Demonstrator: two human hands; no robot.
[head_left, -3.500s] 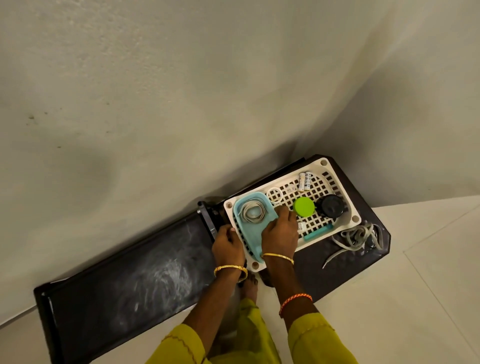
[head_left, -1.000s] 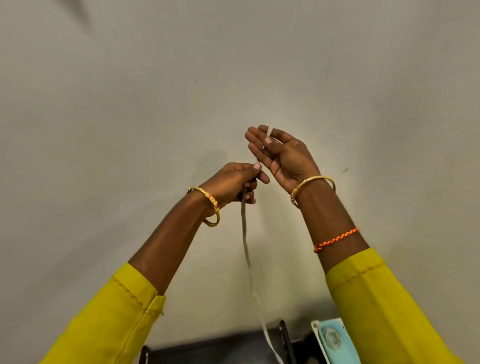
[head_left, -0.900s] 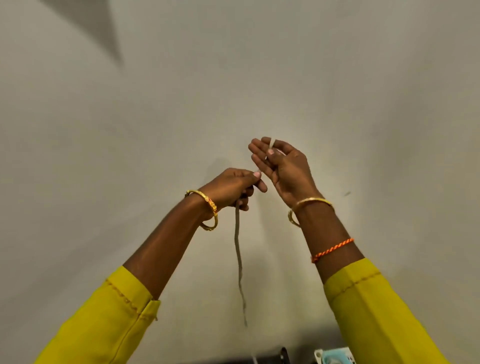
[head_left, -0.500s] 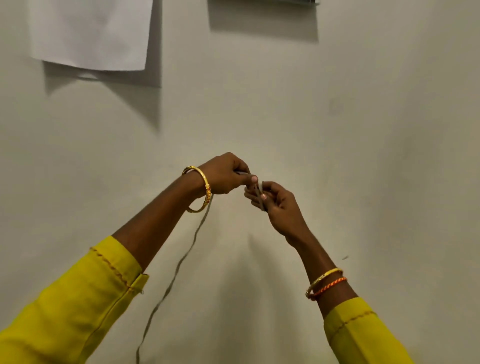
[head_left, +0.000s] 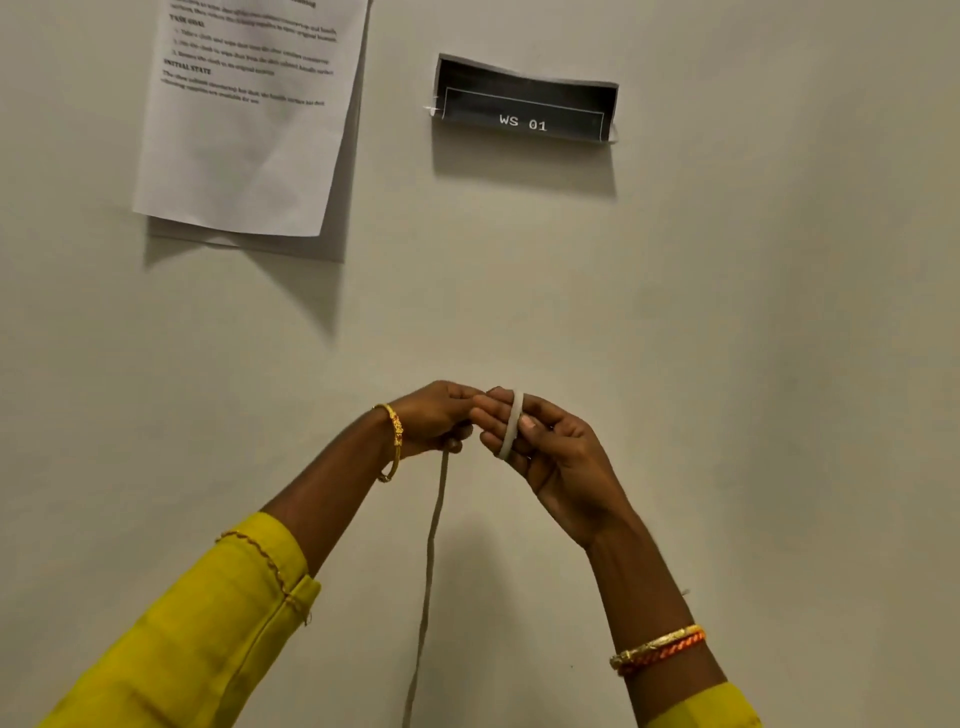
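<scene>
The cord (head_left: 511, 425) loops once around the right hand's (head_left: 558, 457) fingers, thumb pinning it; the left hand (head_left: 434, 418) pinches the hanging length — slacken there and the loop likely slips off.

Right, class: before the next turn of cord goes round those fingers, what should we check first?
1. Left hand grips the cord: ok.
2. Loop sits round the right hand fingers: ok.
3. Thumb pins the loop: ok.
4. Hanging cord free of knots: ok where visible.
5. Cord's lower end free: cannot tell, out of frame.
</scene>
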